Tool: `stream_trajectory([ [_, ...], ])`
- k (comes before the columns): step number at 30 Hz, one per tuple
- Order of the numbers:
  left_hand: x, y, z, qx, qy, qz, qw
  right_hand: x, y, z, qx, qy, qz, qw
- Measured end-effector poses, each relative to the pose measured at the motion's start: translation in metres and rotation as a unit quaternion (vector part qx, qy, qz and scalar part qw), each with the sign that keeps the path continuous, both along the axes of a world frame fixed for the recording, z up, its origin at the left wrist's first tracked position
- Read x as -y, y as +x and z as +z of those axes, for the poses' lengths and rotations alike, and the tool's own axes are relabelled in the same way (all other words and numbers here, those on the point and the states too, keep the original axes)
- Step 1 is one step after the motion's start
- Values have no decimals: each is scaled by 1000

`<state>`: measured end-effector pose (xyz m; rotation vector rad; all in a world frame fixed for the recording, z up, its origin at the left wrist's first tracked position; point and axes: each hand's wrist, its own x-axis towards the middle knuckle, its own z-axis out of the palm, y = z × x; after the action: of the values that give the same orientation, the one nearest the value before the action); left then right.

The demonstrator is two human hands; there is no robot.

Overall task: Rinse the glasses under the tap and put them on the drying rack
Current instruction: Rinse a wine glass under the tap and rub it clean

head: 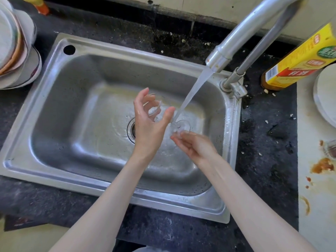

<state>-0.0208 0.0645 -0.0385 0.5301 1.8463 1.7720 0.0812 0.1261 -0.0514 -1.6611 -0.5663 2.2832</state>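
Forearms are reaching in: left hand [149, 124] is gripping the glass [177, 124] under the tap [236, 39], right hand [192, 144] pinching its end. She's rinsing; drying rack is probably coming next.

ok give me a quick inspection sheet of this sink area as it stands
surface: wet steel sink, water round the drain; dark counter with crumbs
job's things: tap running; clear glass in left hand; seemingly a second glass under the stream; drying rack not in view
clutter: stacked plates left; yellow-labelled bottle, white plate, brown sauce stains right
hands: left hand curled round the glass; right hand pinches the second glass
cables: nothing seen
surroundings: pale wall behind the counter
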Motion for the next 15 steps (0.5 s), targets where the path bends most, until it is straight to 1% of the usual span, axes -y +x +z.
stream_trajectory([
  [1, -1, 3, 3, -8, 11, -16, 1000, 1, 0, -1, 14, 40, -3, 999],
  [3, -4, 10, 8, -51, 13, -40, 998, 3, -1, 0, 54, 124, 16, 991],
  [4, -5, 12, 10, -73, 10, -50, 996, 3, -1, 1, 92, 182, 46, 978],
  [5, -6, 14, 12, -84, 9, -58, 995, 3, 0, -2, 146, 258, 95, 950],
  [6, -6, 14, 14, -85, 10, -62, 994, 3, 3, -6, 198, 343, 160, 904],
  [7, -6, 13, 15, -76, 13, -62, 995, 3, 5, -8, 228, 434, 208, 846],
  [8, -6, 11, 16, -67, 12, -60, 996, 3, 7, -10, 235, 524, 234, 784],
  [9, -6, 9, 17, -62, 7, -62, 996, 3, 9, -13, 220, 599, 251, 728],
  [10, -6, 7, 19, -61, -2, -70, 996, 4, 10, -17, 206, 649, 267, 682],
  [11, -6, 6, 19, -64, -10, -81, 995, 3, 11, -18, 200, 676, 282, 651],
  [12, -6, 6, 20, -65, -17, -88, 994, 2, 11, -18, 195, 678, 304, 641],
  [13, -6, 5, 20, -62, -23, -90, 994, 2, 10, -15, 196, 663, 326, 644],
  [14, -6, 5, 20, -55, -27, -87, 994, 3, 8, -11, 195, 639, 349, 657],
  [15, -6, 4, 18, -48, -31, -83, 995, 3, 6, -9, 184, 611, 363, 679],
])
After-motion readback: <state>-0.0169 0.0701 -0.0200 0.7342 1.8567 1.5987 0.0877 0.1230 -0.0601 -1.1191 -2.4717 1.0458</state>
